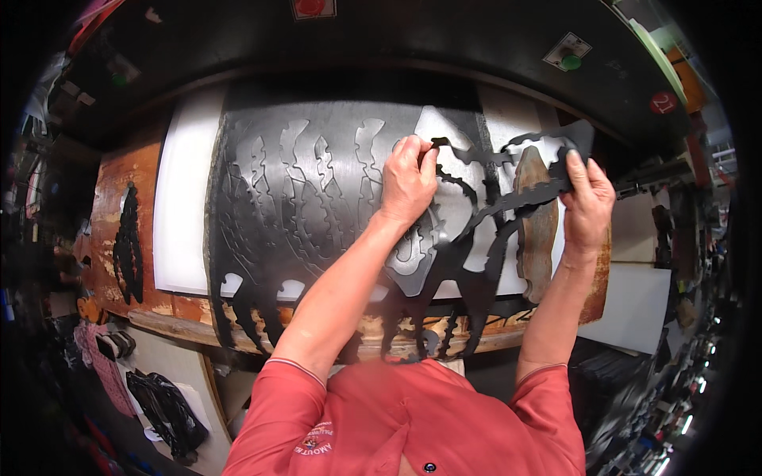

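Pinches notched black web [524, 197] between thumb and fingers of left hand [409, 178], nearly closed, at centre of frame; grips its broad edge in right hand [587, 202], fingers curled over, at right of frame. Holds it raised beside flat black sheet [347, 159] with toothed shapes [294, 143], left of centre; cannot tell whether joined to it. Could tear the web at narrow strips by pulling unevenly. Could drag shapes askew by snagging toothed edges. Could catch dangling ends on bench edge [190, 327], below centre, by lifting too low.
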Tool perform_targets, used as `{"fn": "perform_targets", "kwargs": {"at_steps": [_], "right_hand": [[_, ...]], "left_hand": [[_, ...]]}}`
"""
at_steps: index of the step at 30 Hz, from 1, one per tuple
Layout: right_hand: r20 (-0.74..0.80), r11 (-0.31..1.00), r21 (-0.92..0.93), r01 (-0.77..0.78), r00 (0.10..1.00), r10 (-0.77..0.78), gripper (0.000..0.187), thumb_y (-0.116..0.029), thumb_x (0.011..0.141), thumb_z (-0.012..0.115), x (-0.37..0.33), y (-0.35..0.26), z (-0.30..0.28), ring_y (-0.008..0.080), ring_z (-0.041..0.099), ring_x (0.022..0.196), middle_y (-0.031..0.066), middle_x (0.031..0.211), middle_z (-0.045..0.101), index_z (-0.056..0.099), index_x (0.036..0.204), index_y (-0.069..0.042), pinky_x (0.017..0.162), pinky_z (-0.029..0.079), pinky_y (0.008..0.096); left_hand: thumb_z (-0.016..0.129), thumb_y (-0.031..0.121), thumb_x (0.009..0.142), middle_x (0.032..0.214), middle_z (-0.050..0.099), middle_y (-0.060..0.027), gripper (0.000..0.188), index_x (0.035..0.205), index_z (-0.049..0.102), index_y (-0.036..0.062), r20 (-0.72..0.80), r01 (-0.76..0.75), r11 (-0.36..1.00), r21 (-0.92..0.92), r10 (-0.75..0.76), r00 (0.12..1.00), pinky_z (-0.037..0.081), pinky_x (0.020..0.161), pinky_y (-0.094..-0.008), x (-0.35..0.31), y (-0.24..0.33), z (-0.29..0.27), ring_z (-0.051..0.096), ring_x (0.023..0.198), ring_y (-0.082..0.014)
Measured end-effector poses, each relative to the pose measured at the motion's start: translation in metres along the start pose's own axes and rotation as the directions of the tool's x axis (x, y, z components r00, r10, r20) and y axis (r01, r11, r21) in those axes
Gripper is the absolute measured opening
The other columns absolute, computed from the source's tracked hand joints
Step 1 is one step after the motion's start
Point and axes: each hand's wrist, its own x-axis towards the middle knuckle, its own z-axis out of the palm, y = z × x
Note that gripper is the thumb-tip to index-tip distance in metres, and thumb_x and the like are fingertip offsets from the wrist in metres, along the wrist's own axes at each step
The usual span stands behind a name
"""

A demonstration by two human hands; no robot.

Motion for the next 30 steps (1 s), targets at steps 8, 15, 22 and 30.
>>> {"fn": "perform_targets", "kwargs": {"at_steps": [8,15,22,30], "right_hand": [[-0.599,0.948,0.05,0.315,0.769,-0.224,0.021,-0.022,0.103,0.074,0.056,-0.032,-0.118,0.0096,0.056,0.068,0.0061,0.091,0.07,0.07,0.097,-0.002,0.055,0.044,0.0248],[-0.331,0.926,-0.339,0.166,0.9,-0.282,0.028,-0.022,0.103,0.074,-0.018,0.02,-0.018,0.0087,0.06,0.076,0.0025,0.097,0.072,0.075,0.117,0.002,0.064,0.052,0.0253],[0.605,0.595,-0.534,0.601,0.763,-0.228,0.025,0.006,0.081,0.073,-0.087,0.044,0.068,0.0278,0.065,0.086,0.012,0.097,0.064,0.076,0.105,0.001,0.076,0.053,0.0371],[0.753,0.45,-0.601,0.66,0.656,0.044,0.02,-0.01,0.09,0.077,-0.092,0.024,0.099,0.0415,0.061,0.067,0.0195,0.078,0.059,0.064,0.084,0.004,0.063,0.047,0.0486]], "left_hand": [[0.069,0.014,0.1,0.087,0.074,-0.0117,0.015,0.101,0.068,-0.0001,-0.005,0.352,0.927,-0.132,-0.355,0.935,0.058,0.074,-0.0373,0.006,-0.015,0.003,0.071,0.077,-0.0185],[0.066,0.015,0.098,0.112,0.065,-0.0208,0.025,0.116,0.066,-0.002,0.063,0.307,0.943,-0.128,-0.301,0.952,0.056,0.087,-0.0453,-0.014,0.02,-0.009,0.068,0.098,-0.0393],[0.064,0.024,0.107,0.132,0.069,-0.0173,0.051,0.145,0.056,-0.008,0.4,0.71,0.597,-0.375,-0.586,0.704,0.057,0.098,-0.0344,-0.083,0.068,-0.068,0.069,0.113,-0.0196],[0.068,0.015,0.103,0.129,0.07,-0.0201,0.05,0.147,0.055,-0.0043,0.322,0.662,0.626,-0.411,-0.58,0.748,0.059,0.096,-0.0328,-0.089,0.092,-0.082,0.071,0.11,-0.0199]]}}
